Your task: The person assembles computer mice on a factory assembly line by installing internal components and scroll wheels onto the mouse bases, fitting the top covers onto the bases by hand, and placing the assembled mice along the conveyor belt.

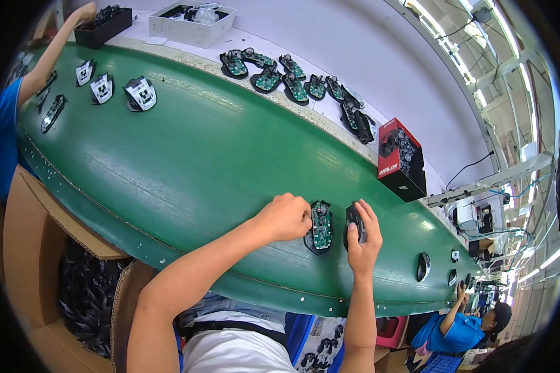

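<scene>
An open computer mouse base with a green circuit board (322,229) lies on the green belt in front of me. My left hand (284,217) is closed at its left side, fingertips curled by the board's upper left edge. What those fingers pinch, if anything, is hidden. Just right of the base, my right hand (364,239) is wrapped round a black computer mouse (353,221), thumb on the near side and fingers over its far end. A narrow strip of belt separates the mouse from the open base.
Several mouse bases with boards (266,79) line the far ledge, beside a red-and-black box (401,158) of small dark parts. White-topped mouse parts (141,93) sit at far left. A carton (37,248) of black shells stands lower left. Co-workers (448,332) flank me on both sides.
</scene>
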The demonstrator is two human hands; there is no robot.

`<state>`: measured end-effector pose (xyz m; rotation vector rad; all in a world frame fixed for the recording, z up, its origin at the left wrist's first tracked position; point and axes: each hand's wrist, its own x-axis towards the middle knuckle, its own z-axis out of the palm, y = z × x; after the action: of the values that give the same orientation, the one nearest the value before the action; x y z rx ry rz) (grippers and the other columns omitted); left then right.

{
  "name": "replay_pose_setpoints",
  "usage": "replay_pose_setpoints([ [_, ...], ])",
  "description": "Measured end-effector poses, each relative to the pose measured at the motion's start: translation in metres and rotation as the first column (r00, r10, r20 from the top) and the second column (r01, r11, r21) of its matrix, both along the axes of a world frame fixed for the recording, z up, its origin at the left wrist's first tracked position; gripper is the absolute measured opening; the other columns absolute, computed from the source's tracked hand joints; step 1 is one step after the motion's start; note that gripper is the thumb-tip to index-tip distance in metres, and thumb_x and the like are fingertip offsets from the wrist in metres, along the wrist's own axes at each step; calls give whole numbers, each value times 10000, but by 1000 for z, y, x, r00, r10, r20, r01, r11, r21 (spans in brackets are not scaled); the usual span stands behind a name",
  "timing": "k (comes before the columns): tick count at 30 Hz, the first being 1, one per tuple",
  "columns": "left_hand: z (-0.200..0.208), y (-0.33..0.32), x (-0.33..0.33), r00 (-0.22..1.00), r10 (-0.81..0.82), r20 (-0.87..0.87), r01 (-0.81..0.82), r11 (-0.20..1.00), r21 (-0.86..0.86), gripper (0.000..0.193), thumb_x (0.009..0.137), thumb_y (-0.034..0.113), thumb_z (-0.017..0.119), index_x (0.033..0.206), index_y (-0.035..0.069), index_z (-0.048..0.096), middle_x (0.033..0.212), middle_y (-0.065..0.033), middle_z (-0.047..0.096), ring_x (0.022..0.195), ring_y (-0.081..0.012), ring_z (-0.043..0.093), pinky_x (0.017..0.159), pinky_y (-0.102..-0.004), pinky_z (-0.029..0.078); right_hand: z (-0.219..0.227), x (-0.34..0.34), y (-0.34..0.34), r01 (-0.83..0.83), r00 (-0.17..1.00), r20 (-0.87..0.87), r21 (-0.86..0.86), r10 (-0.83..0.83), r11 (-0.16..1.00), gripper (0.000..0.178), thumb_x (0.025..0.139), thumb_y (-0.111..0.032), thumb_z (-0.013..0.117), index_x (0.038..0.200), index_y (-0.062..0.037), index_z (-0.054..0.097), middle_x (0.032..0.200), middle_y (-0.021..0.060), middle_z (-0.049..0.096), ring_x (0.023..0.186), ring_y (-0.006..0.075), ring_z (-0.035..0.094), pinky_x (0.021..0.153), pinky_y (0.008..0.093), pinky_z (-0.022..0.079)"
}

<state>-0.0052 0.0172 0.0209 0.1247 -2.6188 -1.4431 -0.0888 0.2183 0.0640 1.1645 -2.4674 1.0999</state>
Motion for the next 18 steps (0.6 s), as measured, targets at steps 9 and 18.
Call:
replay_pose_setpoints([
  [9, -13, -20, -12, 935, 345, -84, -319, 920, 227, 174, 793, 139, 605, 815, 8, 718, 736, -170, 690, 673, -304, 686, 656, -386, 539, -33, 35, -34, 28, 984, -178, 278, 23, 960, 410, 846, -102, 626, 1256, -87, 618, 1315, 191, 512, 1146, 407, 486, 977, 487, 414],
  [18, -5, -16, -11, 928, 353, -123, -317, 917, 242, 188, 797, 143, 590, 800, -12, 697, 743, -222, 670, 709, -380, 671, 699, -426, 548, -37, 33, -34, 134, 951, -310, 383, -9, 914, 454, 849, -130, 608, 1302, -119, 577, 1335, 174, 493, 1160, 388, 475, 948, 482, 408],
])
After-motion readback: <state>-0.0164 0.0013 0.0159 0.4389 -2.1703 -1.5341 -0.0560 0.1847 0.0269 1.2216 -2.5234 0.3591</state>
